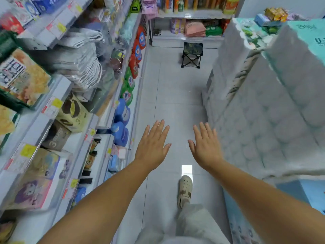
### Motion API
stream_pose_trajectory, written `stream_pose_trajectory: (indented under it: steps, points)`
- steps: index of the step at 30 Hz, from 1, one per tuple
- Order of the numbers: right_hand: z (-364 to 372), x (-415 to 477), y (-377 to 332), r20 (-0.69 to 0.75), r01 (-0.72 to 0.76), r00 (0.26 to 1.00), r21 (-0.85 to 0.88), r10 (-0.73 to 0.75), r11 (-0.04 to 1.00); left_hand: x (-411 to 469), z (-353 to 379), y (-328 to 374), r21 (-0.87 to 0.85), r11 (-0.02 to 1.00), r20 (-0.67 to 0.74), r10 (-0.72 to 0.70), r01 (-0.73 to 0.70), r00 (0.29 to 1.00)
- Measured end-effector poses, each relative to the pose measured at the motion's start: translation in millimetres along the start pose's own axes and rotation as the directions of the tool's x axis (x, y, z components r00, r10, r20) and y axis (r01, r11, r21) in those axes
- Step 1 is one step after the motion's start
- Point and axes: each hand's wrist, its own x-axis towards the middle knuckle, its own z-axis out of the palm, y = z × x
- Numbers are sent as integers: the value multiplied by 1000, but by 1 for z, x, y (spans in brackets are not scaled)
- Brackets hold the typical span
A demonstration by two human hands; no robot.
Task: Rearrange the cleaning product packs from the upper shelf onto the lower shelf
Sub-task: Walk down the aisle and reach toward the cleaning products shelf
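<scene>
Hovering flat over aisle floor (175, 95): left hand (153, 147), right hand (205, 147), both empty, fingers forward.

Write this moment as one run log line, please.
left hand: open, empty | right hand: open, empty | packs: untouched

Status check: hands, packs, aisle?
Left hand and right hand open, empty, held over the aisle floor. Packs untouched on left shelving. Folding stool far ahead.

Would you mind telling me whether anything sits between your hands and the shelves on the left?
Nothing visible does. The left hand and right hand are both empty and spread over bare floor, with the shelves open alongside.
</scene>
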Motion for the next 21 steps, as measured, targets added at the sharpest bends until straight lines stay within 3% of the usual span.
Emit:
stream_pose_trajectory:
  steps: [11,21]
  points:
    - [-12,236,58,43,99,994,-22,-98,995,228,5,-34,-60,991,20,-121,122,992]
    - [-1,456,78,96,87,992,-20,-85,996,432,44,-136,-77,983,91,-162,170,982]
